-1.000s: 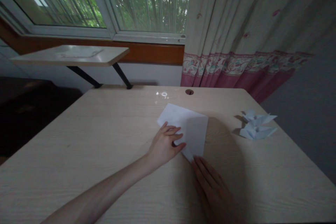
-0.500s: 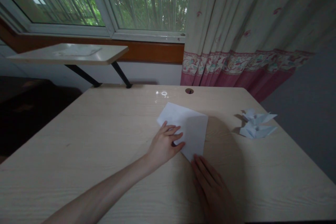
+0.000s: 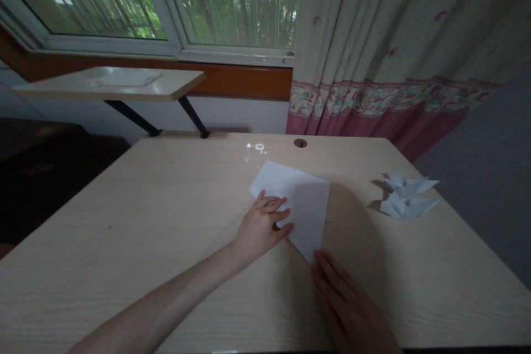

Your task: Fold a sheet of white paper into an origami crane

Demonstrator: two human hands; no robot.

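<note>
Right hand (image 3: 348,301) slid rightward, fingers (image 3: 333,275) outstretched at paper's (image 3: 307,199) near corner

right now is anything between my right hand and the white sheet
Nothing visible: the right hand is right at the near corner of the white sheet. The left hand rests on the sheet's left side, and the folded paper pieces lie apart, off to the right.

Head-worn view, looking down over desk (image 3: 166,199), facing window (image 3: 168,5)
</note>
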